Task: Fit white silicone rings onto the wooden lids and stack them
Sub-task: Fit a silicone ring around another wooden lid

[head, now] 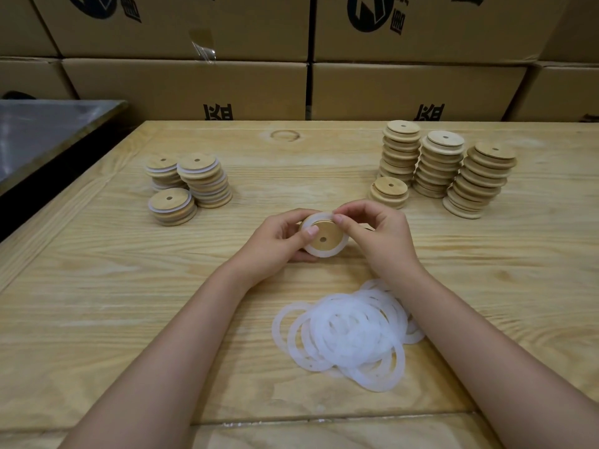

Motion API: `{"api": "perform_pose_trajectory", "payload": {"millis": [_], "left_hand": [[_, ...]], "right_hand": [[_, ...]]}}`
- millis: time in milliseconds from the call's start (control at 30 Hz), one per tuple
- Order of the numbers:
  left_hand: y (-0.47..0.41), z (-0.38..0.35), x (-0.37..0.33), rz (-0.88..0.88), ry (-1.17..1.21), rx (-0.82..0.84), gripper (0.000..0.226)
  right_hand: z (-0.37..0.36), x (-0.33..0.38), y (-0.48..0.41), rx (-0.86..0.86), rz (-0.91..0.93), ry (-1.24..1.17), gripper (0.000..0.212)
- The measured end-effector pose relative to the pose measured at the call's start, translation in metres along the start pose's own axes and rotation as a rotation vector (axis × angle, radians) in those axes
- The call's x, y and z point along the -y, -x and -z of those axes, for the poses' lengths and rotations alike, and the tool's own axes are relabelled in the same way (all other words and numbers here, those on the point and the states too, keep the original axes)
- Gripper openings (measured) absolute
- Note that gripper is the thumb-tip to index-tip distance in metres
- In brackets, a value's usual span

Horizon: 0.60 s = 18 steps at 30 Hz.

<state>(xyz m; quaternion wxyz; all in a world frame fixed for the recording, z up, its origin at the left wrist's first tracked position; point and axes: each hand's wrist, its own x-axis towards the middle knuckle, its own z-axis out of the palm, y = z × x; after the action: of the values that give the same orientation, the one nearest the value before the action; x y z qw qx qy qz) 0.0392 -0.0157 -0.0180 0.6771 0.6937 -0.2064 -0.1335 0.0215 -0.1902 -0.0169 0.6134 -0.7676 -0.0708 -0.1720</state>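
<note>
Two bare forearms come in from the lower edge, and between them at 6 o'clock lies a loose pile of white rings (350, 335), flat on the wooden table (97, 303) and overlapping each other. Just beyond the pile, in the middle, both hands hold one wooden lid (325, 234). It is a round disc, so it has no long axis. Its flat face with the small centre hole is tilted up and toward the camera.

The left hand (275, 241) grips the lid's left edge with curled fingers, thumb on the face. The right hand (379, 234) pinches the white silicone ring (324, 253) at the lid's upper edge; the ring lies around the lower rim.

At 10 o'clock stand three short stacks of ringed lids (188, 186). At 2 o'clock stand stacks of bare lids (453, 166). Cardboard boxes (194, 89) fill 12 o'clock.
</note>
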Motion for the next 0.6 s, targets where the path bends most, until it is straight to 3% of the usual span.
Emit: {"api": "perform_pose_trajectory", "payload": {"millis": [400, 600], "left_hand": [[-0.0011, 0.0017, 0.0035, 0.01, 0.017, -0.06, 0.019], [-0.0016, 0.0019, 0.0055, 0.01, 0.021, -0.07, 0.016]], "right_hand": [[0.0079, -0.0003, -0.0033, 0.112, -0.104, 0.061, 0.005], [0.0076, -0.0016, -0.003, 0.1, -0.066, 0.153, 0.015]]}}
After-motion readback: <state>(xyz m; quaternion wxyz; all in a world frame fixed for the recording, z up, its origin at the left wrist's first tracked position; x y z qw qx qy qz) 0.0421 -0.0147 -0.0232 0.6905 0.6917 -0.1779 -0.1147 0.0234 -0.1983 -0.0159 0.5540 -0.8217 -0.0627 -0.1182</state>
